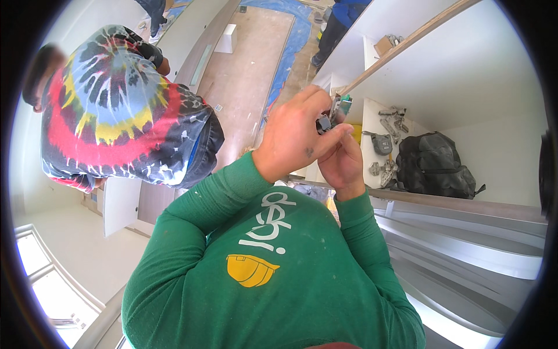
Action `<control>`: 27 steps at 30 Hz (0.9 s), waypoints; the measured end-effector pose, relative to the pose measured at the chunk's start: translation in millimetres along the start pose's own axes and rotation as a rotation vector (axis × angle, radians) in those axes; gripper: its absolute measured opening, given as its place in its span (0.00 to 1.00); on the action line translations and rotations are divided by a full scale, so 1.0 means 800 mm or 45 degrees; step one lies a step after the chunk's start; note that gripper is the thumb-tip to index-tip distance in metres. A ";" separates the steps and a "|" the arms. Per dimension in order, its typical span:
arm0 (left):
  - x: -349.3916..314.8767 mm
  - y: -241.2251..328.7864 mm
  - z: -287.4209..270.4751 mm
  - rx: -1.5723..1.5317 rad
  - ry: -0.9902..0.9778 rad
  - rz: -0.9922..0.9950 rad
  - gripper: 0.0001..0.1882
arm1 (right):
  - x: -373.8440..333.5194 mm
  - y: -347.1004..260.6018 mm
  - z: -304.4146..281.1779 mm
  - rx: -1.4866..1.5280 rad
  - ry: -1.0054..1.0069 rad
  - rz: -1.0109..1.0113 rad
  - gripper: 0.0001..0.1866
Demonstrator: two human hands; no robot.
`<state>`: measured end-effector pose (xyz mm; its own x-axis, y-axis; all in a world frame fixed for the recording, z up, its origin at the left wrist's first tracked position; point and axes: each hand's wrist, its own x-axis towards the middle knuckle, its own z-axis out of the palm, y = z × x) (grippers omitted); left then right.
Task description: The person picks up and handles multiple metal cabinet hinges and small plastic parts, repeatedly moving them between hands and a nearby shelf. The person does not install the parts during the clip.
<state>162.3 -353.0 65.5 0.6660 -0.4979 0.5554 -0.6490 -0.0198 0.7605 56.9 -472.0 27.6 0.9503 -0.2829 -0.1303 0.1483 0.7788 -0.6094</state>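
Up in front of my chest, both hands meet at a small metal fitting (333,114) with dark grey parts and a bit of green at its upper end. Its exact kind is partly hidden by my fingers; it could be a cabinet hinge. My left hand (293,132) is closed around it, the back of the hand toward me and the thumb reaching across below. From the right, my right hand (342,164) pinches in at the lower side, its fingertips partly covered by the left thumb. Green sleeves cover both forearms.
White shelving on the right holds a black backpack (433,167), a grey pouch (381,143) and several metal hinges (394,123). A wooden edge strip (407,46) slants above. Close at left, another person in a tie-dye shirt (116,110) bends over. Blue sheeting (293,41) lies on the floor ahead.
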 end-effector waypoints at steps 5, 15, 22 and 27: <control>-0.002 -0.002 0.002 -0.027 0.031 -0.104 0.22 | 0.000 0.005 -0.014 -0.039 -0.036 -0.026 0.16; -0.005 0.003 0.004 -0.068 0.046 -0.238 0.22 | -0.005 0.010 -0.010 -0.092 -0.093 -0.138 0.14; -0.005 0.005 0.005 -0.229 0.075 -0.383 0.25 | -0.006 0.013 -0.015 -0.103 -0.084 -0.165 0.15; -0.005 0.004 0.004 -0.223 0.000 -0.344 0.29 | -0.009 0.013 -0.007 -0.159 -0.042 -0.183 0.15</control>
<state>156.0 -354.0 64.7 0.8056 -0.4949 0.3258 -0.3758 -0.0017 0.9267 50.4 -465.0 17.8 0.9306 -0.3659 -0.0105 0.2497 0.6557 -0.7126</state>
